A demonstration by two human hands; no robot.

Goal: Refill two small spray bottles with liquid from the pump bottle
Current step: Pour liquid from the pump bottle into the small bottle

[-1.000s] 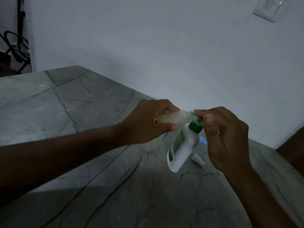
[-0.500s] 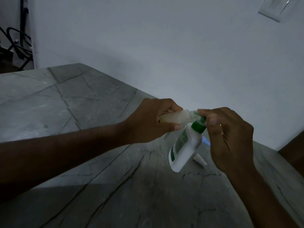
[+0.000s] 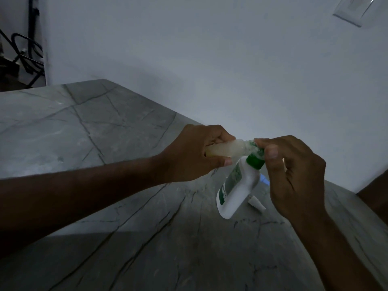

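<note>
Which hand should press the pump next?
Right. The right hand already sits at the pump bottle green top, while the left hand holds the small spray bottle at the nozzle.

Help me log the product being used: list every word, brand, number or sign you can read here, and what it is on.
No text can be read.
Pump bottle: a green label with pale marks runs down its white side, too blurred and dim to read.
Small spray bottle gripped by the left hand: no print visible.
White piece on the table behind: no print visible.
</note>
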